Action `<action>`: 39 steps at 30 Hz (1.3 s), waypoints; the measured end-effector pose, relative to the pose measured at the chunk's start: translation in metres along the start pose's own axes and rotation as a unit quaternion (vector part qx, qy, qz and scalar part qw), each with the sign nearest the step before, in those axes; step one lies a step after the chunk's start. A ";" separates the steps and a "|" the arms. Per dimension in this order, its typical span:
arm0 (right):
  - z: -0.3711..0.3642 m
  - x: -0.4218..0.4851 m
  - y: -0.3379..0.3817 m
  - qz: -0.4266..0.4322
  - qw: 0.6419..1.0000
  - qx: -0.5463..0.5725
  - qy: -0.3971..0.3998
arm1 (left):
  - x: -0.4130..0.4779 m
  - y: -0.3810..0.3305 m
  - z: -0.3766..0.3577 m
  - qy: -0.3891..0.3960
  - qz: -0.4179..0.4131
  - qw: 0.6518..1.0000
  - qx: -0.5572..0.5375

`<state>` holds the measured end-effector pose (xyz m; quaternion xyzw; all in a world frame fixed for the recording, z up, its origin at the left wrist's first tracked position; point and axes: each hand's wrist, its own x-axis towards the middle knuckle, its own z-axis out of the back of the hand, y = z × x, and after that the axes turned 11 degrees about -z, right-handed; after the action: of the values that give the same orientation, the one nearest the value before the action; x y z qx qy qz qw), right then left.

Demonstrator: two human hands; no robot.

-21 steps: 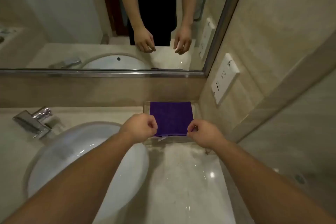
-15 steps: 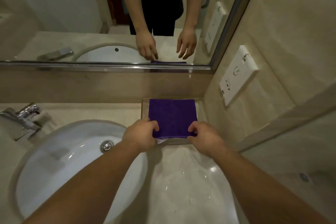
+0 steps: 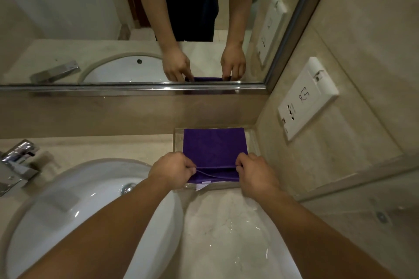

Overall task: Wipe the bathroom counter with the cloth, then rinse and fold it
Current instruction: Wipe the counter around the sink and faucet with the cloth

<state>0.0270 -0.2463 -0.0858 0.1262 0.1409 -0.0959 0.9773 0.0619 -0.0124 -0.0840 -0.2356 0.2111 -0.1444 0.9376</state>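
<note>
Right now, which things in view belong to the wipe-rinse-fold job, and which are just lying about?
In the job: purple cloth, pinched at its near corners by the left hand and right hand; counter; sink; faucet.
Just there: clear tray under the cloth; mirror; wall socket plate.

The purple cloth pinched in my left hand and right hand looks matt and finely napped. Its tray is clear, glassy plastic. The counter at lower centre is polished pale stone, wet-shiny. Lower left, the basin is glossy white ceramic; the tap at left, bright chrome.
</note>
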 end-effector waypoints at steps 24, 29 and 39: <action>0.048 -0.158 -0.028 -0.074 0.991 0.090 -0.063 | -0.128 -0.096 -0.033 -0.064 -0.094 0.988 -0.101; 0.001 -0.209 -0.055 -0.129 0.990 0.025 -0.052 | -0.163 -0.075 -0.093 0.047 -0.122 0.979 -0.159; -0.077 -0.243 -0.089 -0.174 0.982 0.003 0.067 | -0.195 -0.015 -0.165 -0.098 -0.002 0.993 -0.060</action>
<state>-0.2409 -0.2733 -0.1036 0.1088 0.2258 -0.2561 0.9336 -0.1868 -0.0151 -0.1443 -0.3049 0.1263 -0.1098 0.9376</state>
